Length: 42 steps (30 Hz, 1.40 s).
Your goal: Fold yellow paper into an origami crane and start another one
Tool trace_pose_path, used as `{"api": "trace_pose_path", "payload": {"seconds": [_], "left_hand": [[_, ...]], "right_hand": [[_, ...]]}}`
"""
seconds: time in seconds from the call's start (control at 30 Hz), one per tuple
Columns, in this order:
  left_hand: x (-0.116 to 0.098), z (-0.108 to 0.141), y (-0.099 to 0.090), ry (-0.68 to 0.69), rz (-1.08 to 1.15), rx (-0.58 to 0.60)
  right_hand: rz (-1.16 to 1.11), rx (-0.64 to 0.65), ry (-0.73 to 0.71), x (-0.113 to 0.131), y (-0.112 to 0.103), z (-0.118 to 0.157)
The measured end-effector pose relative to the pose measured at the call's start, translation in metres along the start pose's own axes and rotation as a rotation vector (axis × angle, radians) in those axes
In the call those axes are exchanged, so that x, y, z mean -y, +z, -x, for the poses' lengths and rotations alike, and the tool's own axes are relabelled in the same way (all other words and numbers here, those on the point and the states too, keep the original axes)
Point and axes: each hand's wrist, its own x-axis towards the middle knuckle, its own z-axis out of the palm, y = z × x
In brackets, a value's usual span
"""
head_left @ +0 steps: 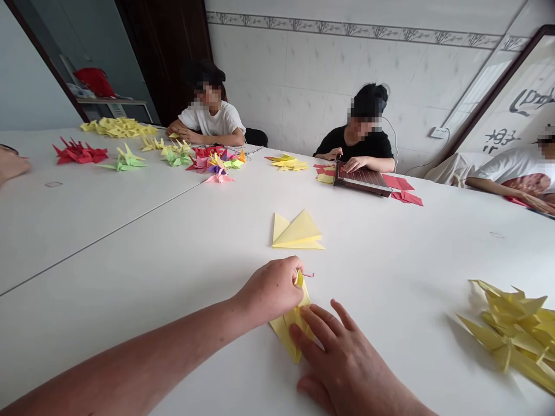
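A narrow folded piece of yellow paper (pixel 291 332) lies on the white table (pixel 173 254), between my hands. My left hand (pixel 275 289) is closed, its fingers pinching the far end of this paper. My right hand (pixel 342 349) has its fingers spread, with the fingertips pressing on the paper's right side and lower part. Just beyond my left hand, a small red mark or thin object (pixel 309 275) shows on the table. Farther off rests another folded yellow paper (pixel 299 232), touched by neither hand.
Yellow paper cranes (pixel 515 329) are heaped at the right. Across the table, one person handles a paper cutter (pixel 364 180) beside red sheets (pixel 399 182). Colourful cranes (pixel 217 164) and a yellow pile (pixel 117 127) stand at the far left. Other people sit around.
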Motion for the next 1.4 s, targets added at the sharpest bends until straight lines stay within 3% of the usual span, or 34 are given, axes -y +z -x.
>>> {"api": "trace_pose_path", "payload": {"seconds": [0.37, 0.63, 0.93, 1.17, 1.4], "left_hand": [[0.010, -0.027, 0.009, 0.053, 0.267, 0.040], [0.004, -0.031, -0.009, -0.039, 0.438, 0.183], [0.013, -0.038, -0.007, -0.027, 0.451, 0.159], [0.008, -0.037, -0.018, 0.062, 0.394, 0.297], [0.009, -0.037, -0.010, 0.063, 0.381, 0.195]], "right_hand": [[0.053, -0.070, -0.050, -0.004, 0.004, -0.001], [0.162, -0.138, -0.103, -0.007, 0.005, -0.002], [0.217, -0.197, -0.166, -0.015, 0.010, -0.004], [0.342, -0.289, -0.202, -0.016, 0.010, -0.007], [0.419, -0.353, -0.219, -0.015, 0.008, -0.009]]}}
